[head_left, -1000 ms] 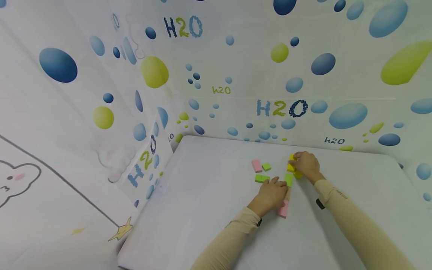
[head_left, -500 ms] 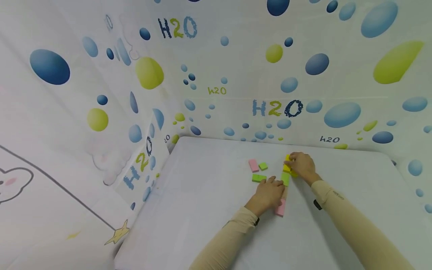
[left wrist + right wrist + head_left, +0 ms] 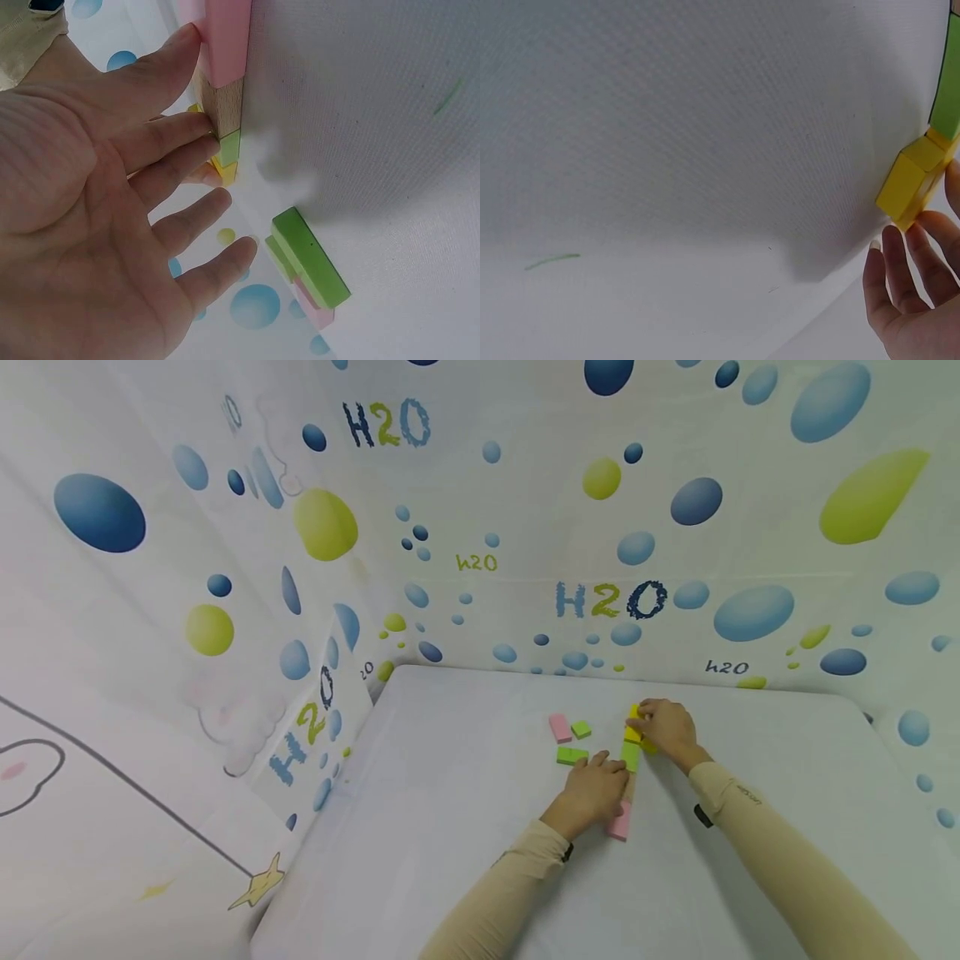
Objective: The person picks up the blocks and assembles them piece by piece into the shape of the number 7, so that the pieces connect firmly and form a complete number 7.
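Note:
A straight row of toy building blocks runs away from me on the table: a pink block (image 3: 618, 822) nearest, then a bare wooden block (image 3: 225, 109), a green block (image 3: 630, 756) and yellow at the far end. My left hand (image 3: 596, 789) lies along the row's left side. In the left wrist view its thumb touches the pink block, while the fingers stretch loosely toward the wooden and green ones. My right hand (image 3: 667, 728) holds the yellow block (image 3: 911, 184) at the far end with thumb and fingertips. Part of the yellow is hidden by that hand.
Left of the row lie a longer green block (image 3: 572, 756), a small green block (image 3: 581, 729) and a loose pink block (image 3: 559, 727). Behind the white table (image 3: 435, 760) stands a wall covering (image 3: 525, 493) printed with blue and lime drops.
The head view has swung slightly, so the scene slides a little to the left. Both hands and the blocks keep nearly the same places relative to each other.

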The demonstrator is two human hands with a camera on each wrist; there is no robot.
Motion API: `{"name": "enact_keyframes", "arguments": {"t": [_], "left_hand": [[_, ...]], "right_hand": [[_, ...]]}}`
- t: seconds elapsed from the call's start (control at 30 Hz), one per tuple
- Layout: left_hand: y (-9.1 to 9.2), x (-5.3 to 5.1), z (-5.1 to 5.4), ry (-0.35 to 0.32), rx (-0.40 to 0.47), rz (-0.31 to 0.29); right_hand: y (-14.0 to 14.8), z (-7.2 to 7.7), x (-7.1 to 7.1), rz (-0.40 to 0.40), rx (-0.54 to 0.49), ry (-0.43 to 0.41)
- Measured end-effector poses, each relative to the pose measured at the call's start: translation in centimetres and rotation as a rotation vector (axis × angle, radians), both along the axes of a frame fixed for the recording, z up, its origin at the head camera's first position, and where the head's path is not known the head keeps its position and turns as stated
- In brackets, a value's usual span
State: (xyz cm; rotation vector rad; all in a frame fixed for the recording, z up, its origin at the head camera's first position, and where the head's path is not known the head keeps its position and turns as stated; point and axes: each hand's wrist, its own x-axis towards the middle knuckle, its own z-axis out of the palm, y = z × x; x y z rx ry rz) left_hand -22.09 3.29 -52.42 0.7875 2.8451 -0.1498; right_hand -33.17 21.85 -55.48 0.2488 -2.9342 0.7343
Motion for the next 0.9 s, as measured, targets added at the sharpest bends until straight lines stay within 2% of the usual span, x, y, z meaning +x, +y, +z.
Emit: {"name": "enact_keyframes", "arguments": {"t": [0.9], "left_hand": [[-0.2, 0.21, 0.33, -0.01, 0.007, -0.005]], "right_hand": [[-0.02, -0.26, 0.45, 0.019, -0.006, 0.012]]}}
